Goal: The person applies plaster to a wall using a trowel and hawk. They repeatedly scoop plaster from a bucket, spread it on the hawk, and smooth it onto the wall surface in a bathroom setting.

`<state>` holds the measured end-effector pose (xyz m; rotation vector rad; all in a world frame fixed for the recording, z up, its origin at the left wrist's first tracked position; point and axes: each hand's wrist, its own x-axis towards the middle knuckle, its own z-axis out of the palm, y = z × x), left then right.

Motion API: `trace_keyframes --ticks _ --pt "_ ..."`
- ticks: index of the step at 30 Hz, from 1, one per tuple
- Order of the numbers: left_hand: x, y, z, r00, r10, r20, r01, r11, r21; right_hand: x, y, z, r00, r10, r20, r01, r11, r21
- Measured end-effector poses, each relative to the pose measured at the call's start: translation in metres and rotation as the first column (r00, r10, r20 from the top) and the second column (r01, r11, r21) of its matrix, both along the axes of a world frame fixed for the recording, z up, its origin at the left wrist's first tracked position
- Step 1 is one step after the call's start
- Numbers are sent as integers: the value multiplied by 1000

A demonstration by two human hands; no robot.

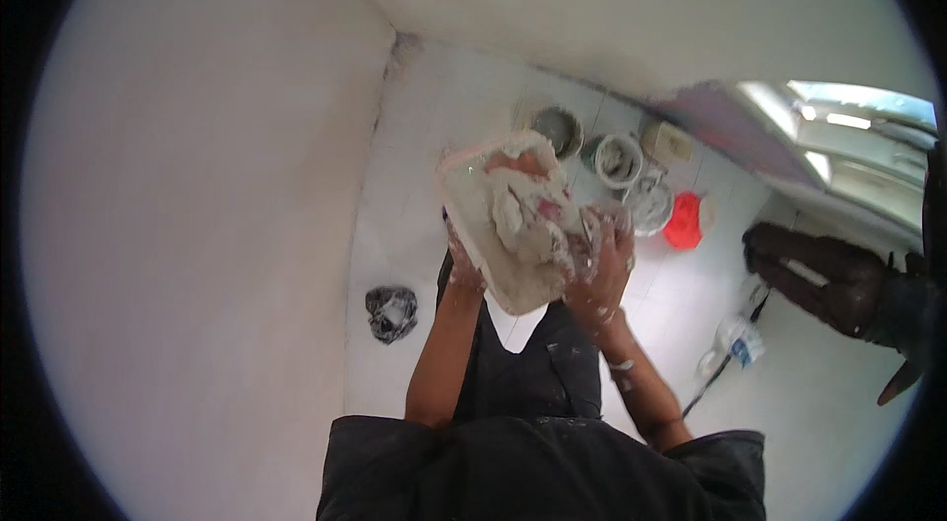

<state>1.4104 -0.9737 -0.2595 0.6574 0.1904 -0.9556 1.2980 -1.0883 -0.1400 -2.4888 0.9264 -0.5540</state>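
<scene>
A shallow pale tray [459, 200] holds off-white paste, with orange-red patches showing near its far end. My left hand [464, 260], spattered white, is closed on the tray's left side, its fingers partly hidden underneath. My right hand [602, 264], heavily coated in paste, is bent at the tray's right edge, its fingers closed around something I cannot make out.
Beyond the tray are a grey bucket [558, 126], two white buckets [631, 166], a beige container [671, 142] and a red object [683, 223]. A dark crumpled bag [392, 314] lies left. Another person [829, 289] is at the right, near a white bag [738, 338] and window [848, 116].
</scene>
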Motion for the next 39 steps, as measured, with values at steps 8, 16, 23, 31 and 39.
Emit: trace_keyframes --ticks 8,16,23,31,39 --pt "-13 27 159 994 7 105 15 978 -210 6 40 132 987 149 55 -159 898 409" --pt "-6 36 224 960 243 139 -174 908 -381 28 41 232 959 285 8 -282 944 170" --pt "3 36 250 934 295 200 -227 925 -304 59 49 227 915 379 -137 -368 925 95" --pt "23 62 218 925 364 106 -256 807 -533 85 79 237 850 510 -132 -489 857 162" --pt "36 79 225 915 365 174 -316 914 -255 101 96 229 836 543 -76 -528 834 158"
